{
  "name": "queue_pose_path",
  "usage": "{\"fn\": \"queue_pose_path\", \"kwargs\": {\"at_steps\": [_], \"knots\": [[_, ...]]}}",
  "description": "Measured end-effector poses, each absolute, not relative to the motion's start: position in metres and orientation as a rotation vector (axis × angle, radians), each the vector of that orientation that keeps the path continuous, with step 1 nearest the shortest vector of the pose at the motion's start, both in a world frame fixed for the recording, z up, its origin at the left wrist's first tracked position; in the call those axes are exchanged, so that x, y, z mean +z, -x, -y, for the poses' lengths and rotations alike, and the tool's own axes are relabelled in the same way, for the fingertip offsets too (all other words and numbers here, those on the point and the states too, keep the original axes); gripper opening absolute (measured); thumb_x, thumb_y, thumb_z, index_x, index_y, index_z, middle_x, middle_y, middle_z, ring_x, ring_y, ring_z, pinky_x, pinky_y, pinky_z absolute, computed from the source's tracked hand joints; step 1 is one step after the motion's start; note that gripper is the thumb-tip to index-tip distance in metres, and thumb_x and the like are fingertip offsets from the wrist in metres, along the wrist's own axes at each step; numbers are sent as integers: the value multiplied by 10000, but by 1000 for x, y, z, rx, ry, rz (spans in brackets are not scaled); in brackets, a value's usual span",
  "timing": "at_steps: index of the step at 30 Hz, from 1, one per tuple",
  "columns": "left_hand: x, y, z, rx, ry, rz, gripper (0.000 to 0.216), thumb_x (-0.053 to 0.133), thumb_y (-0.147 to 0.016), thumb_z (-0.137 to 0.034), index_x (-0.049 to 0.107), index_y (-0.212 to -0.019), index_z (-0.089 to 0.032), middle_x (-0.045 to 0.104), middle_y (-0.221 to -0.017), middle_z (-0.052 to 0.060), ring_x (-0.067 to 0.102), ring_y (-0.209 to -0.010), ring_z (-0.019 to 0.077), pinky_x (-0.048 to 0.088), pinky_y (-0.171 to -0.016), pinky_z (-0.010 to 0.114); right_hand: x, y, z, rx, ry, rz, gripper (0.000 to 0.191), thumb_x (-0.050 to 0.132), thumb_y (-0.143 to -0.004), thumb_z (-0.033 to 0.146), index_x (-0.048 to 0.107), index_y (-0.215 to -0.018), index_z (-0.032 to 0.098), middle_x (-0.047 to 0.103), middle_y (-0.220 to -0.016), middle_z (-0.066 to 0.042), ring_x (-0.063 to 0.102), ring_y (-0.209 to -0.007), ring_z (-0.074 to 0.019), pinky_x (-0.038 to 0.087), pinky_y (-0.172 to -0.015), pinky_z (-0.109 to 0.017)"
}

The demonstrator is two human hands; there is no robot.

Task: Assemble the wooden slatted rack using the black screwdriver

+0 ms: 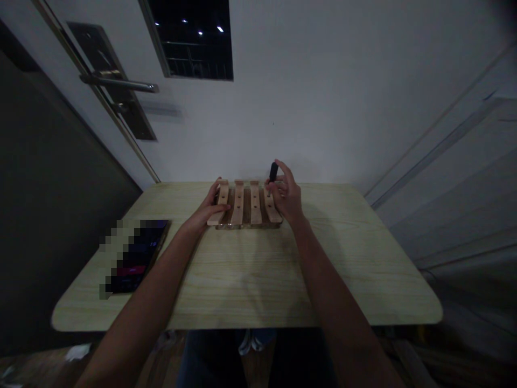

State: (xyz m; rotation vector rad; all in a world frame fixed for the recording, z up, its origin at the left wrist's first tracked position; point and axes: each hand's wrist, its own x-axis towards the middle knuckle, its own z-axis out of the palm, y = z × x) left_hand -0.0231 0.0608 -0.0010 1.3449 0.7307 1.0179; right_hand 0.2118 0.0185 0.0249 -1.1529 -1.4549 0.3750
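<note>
A small wooden slatted rack (245, 207) with several pale slats lies flat at the far middle of the light wooden table (250, 269). My left hand (207, 210) grips the rack's leftmost slat, thumb on top. My right hand (287, 195) is closed round a black-handled screwdriver (273, 172), held upright with its tip down on the rightmost slat.
A dark phone (137, 258) lies face up at the table's left side. A white wall stands just behind the table. A door with a metal lever handle (119, 82) is at the far left. My knees and the floor show below the near edge.
</note>
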Motion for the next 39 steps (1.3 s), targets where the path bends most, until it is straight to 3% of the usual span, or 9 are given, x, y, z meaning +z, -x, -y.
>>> {"fn": "queue_pose_path", "kwargs": {"at_steps": [3, 9, 16, 27, 36, 39], "knots": [[-1, 23, -61, 1008, -1356, -715, 920, 697, -609, -141, 289, -1412, -332, 427, -1368, 66, 387, -1288, 337, 293, -1093, 507, 22, -213, -23, 359, 1140, 1451, 554, 569, -839, 400, 357, -1347, 341, 638, -1103, -51, 675, -693, -139, 569, -577, -272], [-1, 23, -60, 1016, -1347, -723, 955, 699, -613, -146, 249, -1434, -334, 396, -1400, 68, 362, -1312, 339, 274, -1107, 505, 18, -214, -26, 340, 1136, 1437, 564, 596, -824, 432, 347, -1319, 328, 655, -977, -27, 678, -699, -152, 580, -601, -277], [-1, 24, -62, 999, -1363, -716, 977, 717, -605, -166, 237, -1438, -341, 383, -1414, 60, 344, -1327, 326, 266, -1116, 483, 34, -209, -17, 320, 1084, 1406, 585, 506, -871, 465, 261, -1387, 339, 645, -1061, -52, 675, -719, -151, 602, -649, -307], [-1, 23, -59, 1022, -1351, -705, 952, 689, -607, -144, 255, -1431, -341, 434, -1366, 60, 409, -1275, 323, 309, -1086, 495, 38, -217, -5, 395, 1101, 1494, 593, 588, -822, 461, 345, -1338, 300, 659, -944, -38, 669, -621, -133, 551, -501, -230], [-6, 22, -63, 1046, -1348, -688, 1007, 699, -580, -140, 236, -1460, -304, 443, -1392, 68, 383, -1306, 346, 274, -1113, 515, 30, -213, 16, 418, 1070, 1515, 559, 545, -853, 482, 300, -1324, 308, 659, -1029, -59, 695, -766, -178, 598, -690, -325], [-6, 22, -62, 1047, -1355, -686, 999, 698, -590, -142, 237, -1463, -296, 411, -1427, 70, 365, -1322, 349, 268, -1117, 517, 29, -213, 17, 417, 1089, 1542, 536, 526, -865, 475, 309, -1323, 303, 635, -1103, -85, 691, -782, -182, 598, -671, -328]]}}
